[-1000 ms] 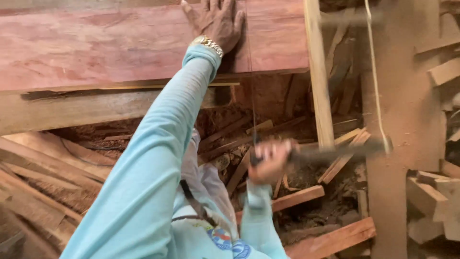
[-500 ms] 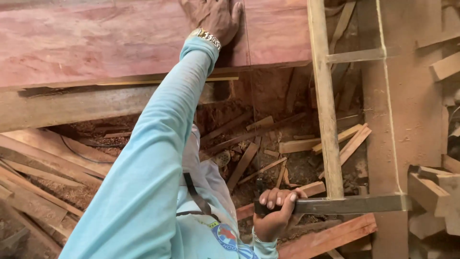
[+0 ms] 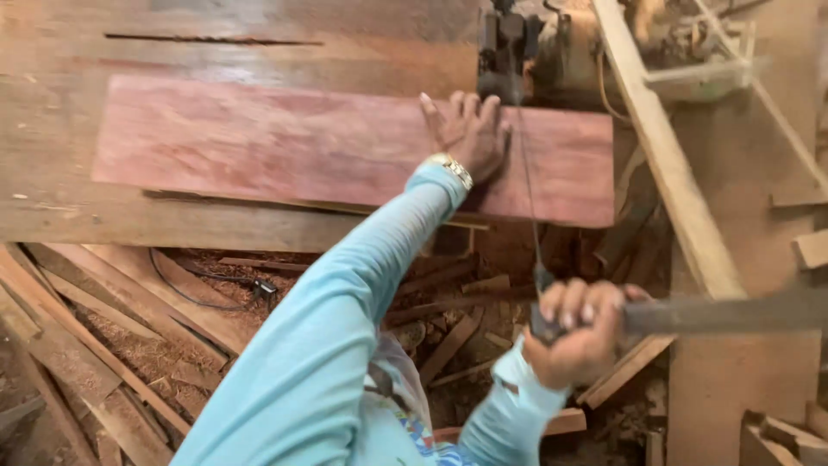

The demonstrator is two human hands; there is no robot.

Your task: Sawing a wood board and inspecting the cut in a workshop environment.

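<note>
While the left hand (image 3: 466,134) is pressing flat, fingers spread, on the red board (image 3: 345,147) lying across the far workbench (image 3: 216,52), the right hand (image 3: 578,332) is gripping a dark metal bar (image 3: 724,312) near the right, fingers wrapped tight around it. A thin saw blade (image 3: 526,194) is running down at the board's right end. Whether it is touching the wood is unclear, and no finished cut is showing, so the board seems whole. Offcuts (image 3: 112,328) are littering the floor below.
</note>
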